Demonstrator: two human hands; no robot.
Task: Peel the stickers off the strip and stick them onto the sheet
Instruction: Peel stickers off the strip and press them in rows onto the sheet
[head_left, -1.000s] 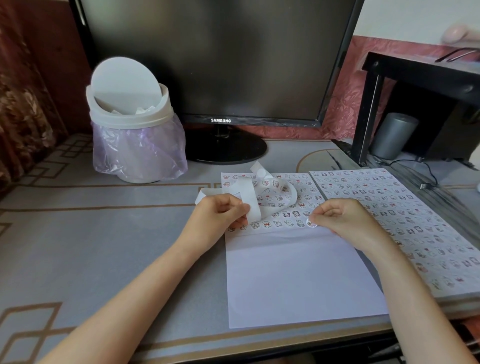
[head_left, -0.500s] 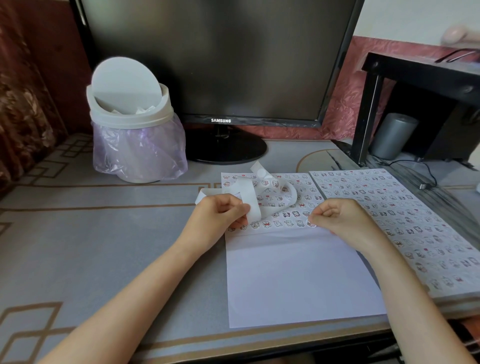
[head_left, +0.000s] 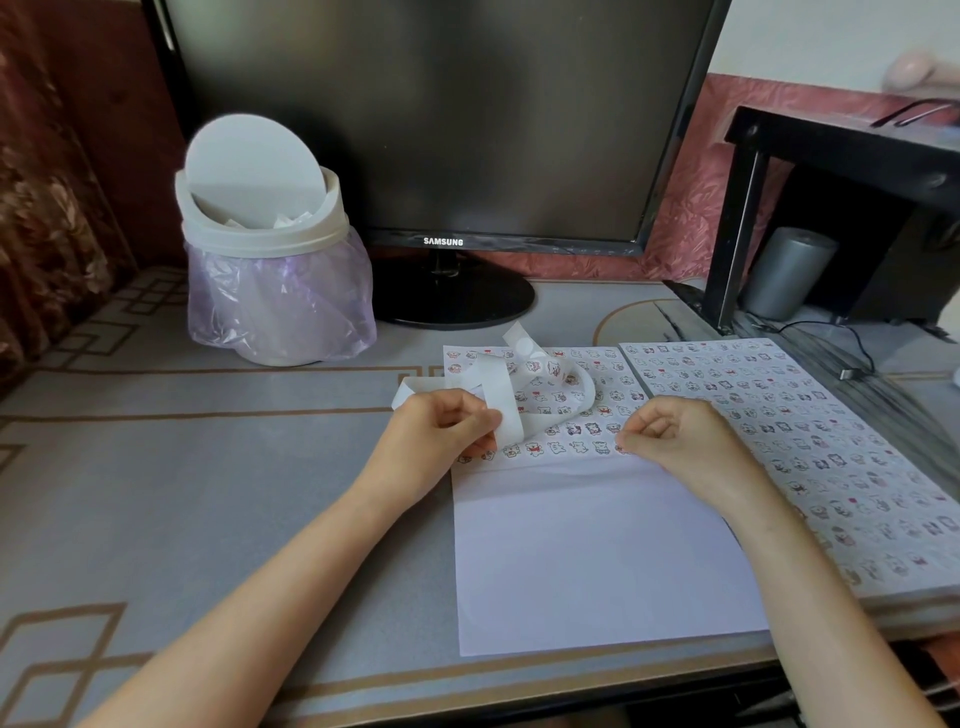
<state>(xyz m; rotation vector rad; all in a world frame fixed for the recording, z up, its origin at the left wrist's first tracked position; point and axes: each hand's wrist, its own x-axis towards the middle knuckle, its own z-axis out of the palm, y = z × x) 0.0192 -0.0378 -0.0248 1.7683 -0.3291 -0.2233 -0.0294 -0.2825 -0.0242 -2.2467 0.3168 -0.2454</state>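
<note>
A white sheet (head_left: 597, 551) lies on the desk in front of me, its upper part filled with rows of small cartoon stickers and its lower part bare. My left hand (head_left: 441, 436) pinches a curling white backing strip (head_left: 496, 384) that loops over the sheet's top left. My right hand (head_left: 675, 441) has its fingers curled, with thumb and forefinger tips down on the sheet at the right end of the lowest sticker row. The sticker under those tips is hidden.
A stack of sticker-covered sheets (head_left: 810, 447) lies to the right. A white bin (head_left: 270, 270) with a purple liner stands at the back left beside a monitor (head_left: 431, 130). A black shelf (head_left: 831, 140), a grey cylinder (head_left: 789, 273) and a cable (head_left: 852, 364) are at the back right.
A round sticker showed at my right fingertips a second ago; the tips have since lowered onto the sheet and cover it. My left hand and the strip have barely moved.
</note>
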